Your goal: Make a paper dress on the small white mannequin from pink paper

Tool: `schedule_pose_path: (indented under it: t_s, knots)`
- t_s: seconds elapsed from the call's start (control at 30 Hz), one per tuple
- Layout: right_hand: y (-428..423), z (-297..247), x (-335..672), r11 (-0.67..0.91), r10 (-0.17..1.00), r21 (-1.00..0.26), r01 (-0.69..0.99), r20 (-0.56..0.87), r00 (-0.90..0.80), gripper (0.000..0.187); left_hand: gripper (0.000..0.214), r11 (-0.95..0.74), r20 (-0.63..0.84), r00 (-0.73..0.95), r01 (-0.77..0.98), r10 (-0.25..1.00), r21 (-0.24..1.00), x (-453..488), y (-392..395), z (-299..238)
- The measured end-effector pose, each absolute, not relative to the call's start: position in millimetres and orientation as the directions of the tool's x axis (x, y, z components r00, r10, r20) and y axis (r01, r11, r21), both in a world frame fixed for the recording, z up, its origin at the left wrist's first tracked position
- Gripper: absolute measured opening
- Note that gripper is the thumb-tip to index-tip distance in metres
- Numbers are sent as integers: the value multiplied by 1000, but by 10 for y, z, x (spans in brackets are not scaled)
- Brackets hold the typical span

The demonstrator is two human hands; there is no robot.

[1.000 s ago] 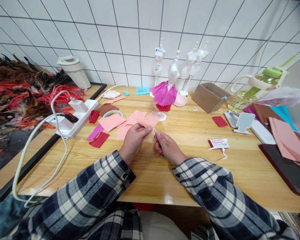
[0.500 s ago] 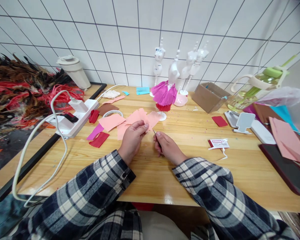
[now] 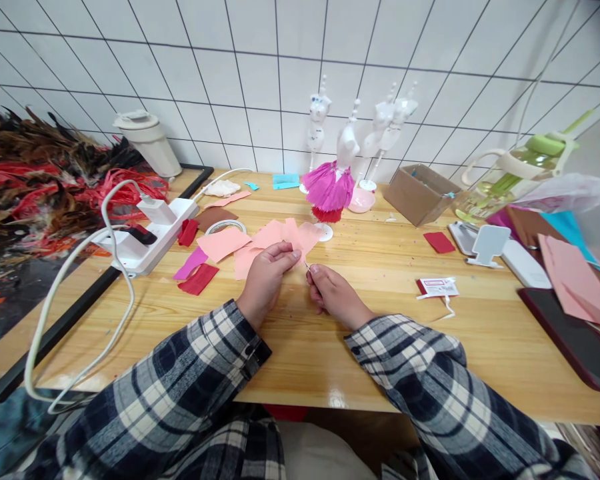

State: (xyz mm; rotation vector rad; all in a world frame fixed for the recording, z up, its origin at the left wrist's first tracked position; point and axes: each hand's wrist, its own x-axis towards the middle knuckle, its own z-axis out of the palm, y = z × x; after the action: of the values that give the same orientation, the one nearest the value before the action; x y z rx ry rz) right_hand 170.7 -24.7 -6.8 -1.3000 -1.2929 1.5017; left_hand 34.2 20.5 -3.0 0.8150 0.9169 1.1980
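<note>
My left hand (image 3: pixel 270 275) is closed, its thumb and fingers pinching a piece of pink crepe paper (image 3: pixel 293 233) that stands up past the fingertips. Just right of it, my right hand (image 3: pixel 337 293) is closed round a slim pointed metal tool (image 3: pixel 308 267). Only the tool's tip shows, close to the paper's lower edge; its kind is hidden by the fingers. Under and behind my left hand lie more pink paper pieces (image 3: pixel 224 244). Beyond them stands a small white mannequin (image 3: pixel 349 141) in a purple paper skirt (image 3: pixel 330 189) with a red lower edge.
More white mannequins (image 3: pixel 316 127) stand along the tiled wall. A cardboard box (image 3: pixel 420 197) and a green-lidded bottle (image 3: pixel 535 157) are at the back right. On the left are a power strip (image 3: pixel 175 227) with looping cables, a white cup (image 3: pixel 147 143) and red paper scraps (image 3: pixel 199 279).
The pink paper in my left hand has shifted slightly, and my left thumb has moved a little to the right. The metal tool's tip has dipped slightly.
</note>
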Motion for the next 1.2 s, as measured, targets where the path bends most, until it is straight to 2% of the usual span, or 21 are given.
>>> schedule_pose_path:
  t_s: [0.47, 0.77, 1.2]
  knots:
    - [-235, -73, 1711, -193, 956, -974, 118, -213, -202, 39, 29, 176, -142, 116, -378, 983, 909, 330, 219, -54]
    - [-239, -102, 1718, -201, 960, -979, 42, -205, -192, 41, 24, 173, -128, 139, -385, 982, 907, 335, 205, -21]
    - [-233, -103, 1707, -205, 962, -978, 39, -209, -174, 41, 19, 159, -99, 172, -380, 980, 911, 328, 204, -23]
